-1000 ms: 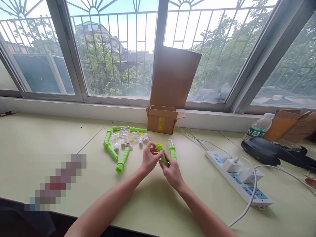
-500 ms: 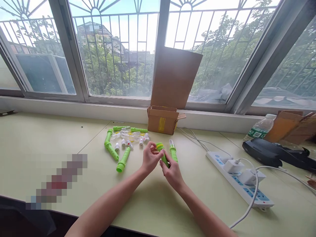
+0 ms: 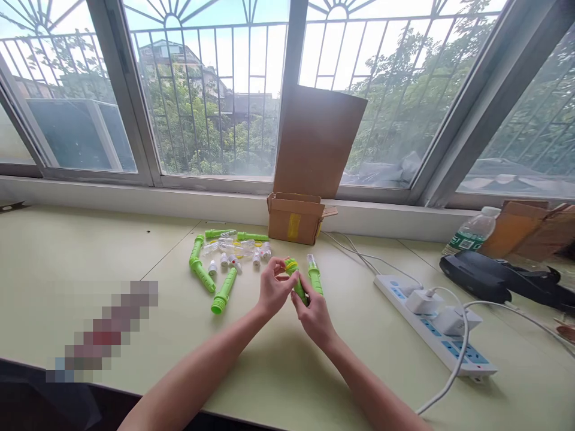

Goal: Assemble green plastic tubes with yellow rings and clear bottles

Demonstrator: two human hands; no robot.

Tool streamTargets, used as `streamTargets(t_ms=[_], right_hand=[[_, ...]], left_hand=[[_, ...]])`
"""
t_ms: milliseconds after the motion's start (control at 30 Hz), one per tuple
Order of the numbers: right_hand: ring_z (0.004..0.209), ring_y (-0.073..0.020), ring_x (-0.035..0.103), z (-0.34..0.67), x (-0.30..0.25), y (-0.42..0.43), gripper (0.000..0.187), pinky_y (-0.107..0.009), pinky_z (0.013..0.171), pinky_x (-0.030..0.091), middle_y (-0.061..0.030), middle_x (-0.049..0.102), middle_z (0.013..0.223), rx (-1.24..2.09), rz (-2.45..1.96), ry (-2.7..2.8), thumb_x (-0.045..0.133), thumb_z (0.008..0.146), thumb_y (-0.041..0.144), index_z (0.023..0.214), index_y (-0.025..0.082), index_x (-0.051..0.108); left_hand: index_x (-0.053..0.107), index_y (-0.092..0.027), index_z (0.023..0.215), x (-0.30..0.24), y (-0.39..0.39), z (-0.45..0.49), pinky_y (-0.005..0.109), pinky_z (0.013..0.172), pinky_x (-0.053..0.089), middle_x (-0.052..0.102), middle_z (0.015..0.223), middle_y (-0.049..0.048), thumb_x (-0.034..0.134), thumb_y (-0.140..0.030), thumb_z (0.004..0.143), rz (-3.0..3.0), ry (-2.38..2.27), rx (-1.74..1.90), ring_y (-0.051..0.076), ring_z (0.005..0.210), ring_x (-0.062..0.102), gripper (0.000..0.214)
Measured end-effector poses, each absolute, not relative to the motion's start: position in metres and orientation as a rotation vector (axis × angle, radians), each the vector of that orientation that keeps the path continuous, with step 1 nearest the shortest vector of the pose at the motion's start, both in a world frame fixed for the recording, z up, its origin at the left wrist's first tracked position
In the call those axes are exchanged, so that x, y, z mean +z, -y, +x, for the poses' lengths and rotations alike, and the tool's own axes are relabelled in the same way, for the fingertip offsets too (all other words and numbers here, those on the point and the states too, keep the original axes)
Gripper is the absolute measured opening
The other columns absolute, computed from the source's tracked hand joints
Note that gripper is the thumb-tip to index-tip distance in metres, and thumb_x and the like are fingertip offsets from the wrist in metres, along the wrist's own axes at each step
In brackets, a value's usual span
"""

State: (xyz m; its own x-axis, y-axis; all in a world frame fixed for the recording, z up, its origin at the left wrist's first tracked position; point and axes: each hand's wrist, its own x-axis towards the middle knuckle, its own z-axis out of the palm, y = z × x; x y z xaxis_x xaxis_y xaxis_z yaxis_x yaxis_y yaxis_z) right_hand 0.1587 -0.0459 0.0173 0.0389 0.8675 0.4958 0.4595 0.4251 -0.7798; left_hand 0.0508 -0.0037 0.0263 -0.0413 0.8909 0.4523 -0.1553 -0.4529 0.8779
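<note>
My right hand (image 3: pixel 315 314) is wrapped round a green plastic tube (image 3: pixel 295 281) held slightly above the pale green table (image 3: pixel 90 263). My left hand (image 3: pixel 272 287) pinches at the tube's wide yellow-green top end, fingers closed on it. Just right of my hands lies another green tube with a clear tip (image 3: pixel 313 274). To the left lie more green tubes (image 3: pixel 223 290), a bent green tube (image 3: pixel 197 263), small white caps (image 3: pixel 223 259) and clear pieces (image 3: pixel 233 245).
A small open cardboard box (image 3: pixel 294 217) stands at the windowsill with a cardboard sheet (image 3: pixel 317 140) behind it. A white power strip (image 3: pixel 435 326) with plugged chargers and cables lies at the right, with a water bottle (image 3: pixel 471 233) and a black object (image 3: pixel 485 275) beyond.
My left fingers have shifted slightly onto the tube's top end. The rest of the scene is the same.
</note>
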Motion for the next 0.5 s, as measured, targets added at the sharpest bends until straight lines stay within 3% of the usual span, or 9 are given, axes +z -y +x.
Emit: streamTargets(t_ms=[167,367,500], right_hand=[[0.118,-0.0264,0.056,0.1630,0.0117,0.0422,0.054,-0.041,0.099,0.044,-0.0134,0.060,0.126,0.396,-1.233,1.668,0.047,0.085,0.024,0.138,0.018,0.046],[0.121,-0.0262,0.054,0.1642,0.0071,0.0396,0.056,-0.042,0.101,0.043,-0.0127,0.058,0.130,0.336,-1.241,1.707,0.046,0.084,0.021,0.139,0.018,0.045],[0.122,-0.0261,0.052,0.1641,0.0078,0.0397,0.057,-0.042,0.102,0.043,-0.0118,0.056,0.133,0.345,-1.242,1.717,0.046,0.083,0.020,0.140,0.018,0.043]], left_hand=[[0.051,-0.019,0.088,0.0255,0.0032,0.0493,0.034,0.071,0.058,0.065,0.112,0.0110,0.073,-0.034,0.073,1.458,-0.882,1.617,0.023,0.098,0.066,0.032],[0.053,-0.018,0.086,0.0256,0.0031,0.0491,0.035,0.069,0.059,0.069,0.088,0.0069,0.073,-0.037,0.073,1.430,-0.880,1.634,0.021,0.085,0.068,0.030],[0.054,-0.017,0.084,0.0254,0.0031,0.0499,0.035,0.069,0.059,0.069,0.085,0.0063,0.073,-0.037,0.073,1.427,-0.872,1.649,0.020,0.082,0.068,0.030]])
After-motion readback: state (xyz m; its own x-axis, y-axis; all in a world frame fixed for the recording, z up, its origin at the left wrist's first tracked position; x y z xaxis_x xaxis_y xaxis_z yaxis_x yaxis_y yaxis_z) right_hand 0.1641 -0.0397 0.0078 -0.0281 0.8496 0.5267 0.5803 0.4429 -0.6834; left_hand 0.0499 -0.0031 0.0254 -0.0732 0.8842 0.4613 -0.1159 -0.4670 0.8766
